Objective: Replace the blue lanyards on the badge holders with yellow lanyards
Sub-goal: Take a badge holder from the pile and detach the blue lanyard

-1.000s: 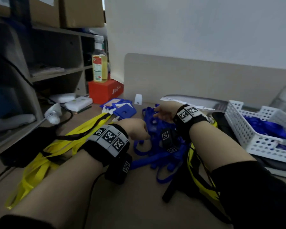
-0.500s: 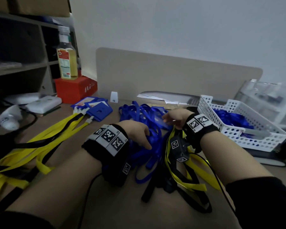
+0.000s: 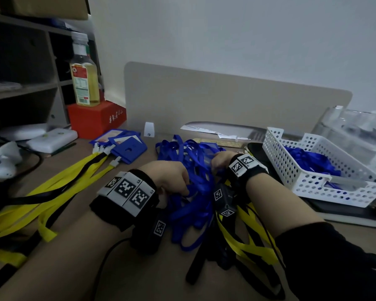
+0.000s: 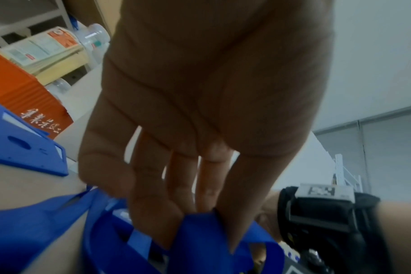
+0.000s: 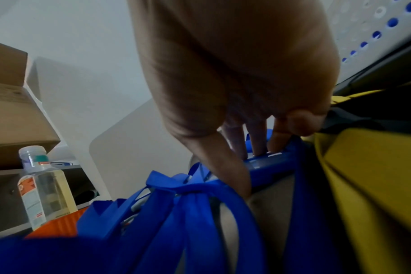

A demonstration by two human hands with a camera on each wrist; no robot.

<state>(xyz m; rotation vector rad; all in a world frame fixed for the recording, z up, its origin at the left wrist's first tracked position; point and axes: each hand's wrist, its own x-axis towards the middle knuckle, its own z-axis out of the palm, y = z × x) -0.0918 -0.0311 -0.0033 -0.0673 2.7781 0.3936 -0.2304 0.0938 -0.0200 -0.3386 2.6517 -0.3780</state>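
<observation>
A tangled pile of blue lanyards (image 3: 193, 192) lies mid-desk. My left hand (image 3: 183, 189) reaches into its near left side; in the left wrist view the thumb and fingers (image 4: 153, 213) pinch a fold of blue lanyard (image 4: 200, 231). My right hand (image 3: 215, 161) is at the pile's far right. There its thumb and fingers (image 5: 258, 146) grip the edge of a blue badge holder (image 5: 270, 163). Blue straps (image 5: 188, 213) hang from it. Yellow lanyards (image 3: 52, 198) run left to several blue badge holders (image 3: 128, 148). More yellow lanyards (image 3: 248, 231) lie under my right forearm.
A white perforated basket (image 3: 313, 185) holding blue lanyards (image 3: 308, 159) stands at the right on a dark pad. A bottle (image 3: 84, 83) stands on a red box (image 3: 96, 118) at the back left. Shelves and white devices fill the far left; a beige divider backs the desk.
The head view has swung right and come closer. Both hands stay in the blue pile, and the left fingers have sunk lower into the straps.
</observation>
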